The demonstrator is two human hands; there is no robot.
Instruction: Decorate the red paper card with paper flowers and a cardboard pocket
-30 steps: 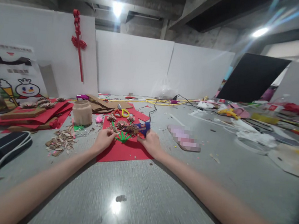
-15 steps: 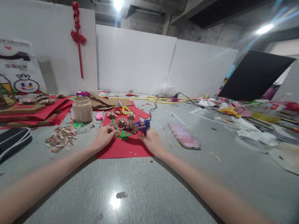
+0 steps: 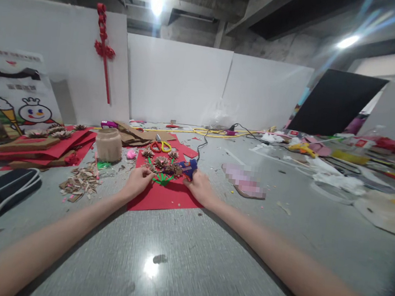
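Note:
My right hand [image 3: 200,186] is closed around the handle of a blue hot glue gun [image 3: 187,167], whose nozzle points left into a group of brown cardboard flowers [image 3: 162,162]. On the other side of these flowers my left hand [image 3: 139,181] is closed in a pinch; what sits between its fingertips is too small to make out. Green paper leaves [image 3: 163,179] fan out between the two hands. Flowers and leaves lie on a sheet of red paper [image 3: 166,199], flat on the grey table. Scissors [image 3: 161,146] with red and yellow handles rest just behind the flowers.
Left of the sheet stand a beige jar [image 3: 108,145] and a heap of cardboard scraps [image 3: 81,181]. A pink phone-like object [image 3: 245,182] lies to the right. The gun's black cord [image 3: 203,144] runs back towards yellow cable [image 3: 210,132]. Bottles and wrappings crowd the far right.

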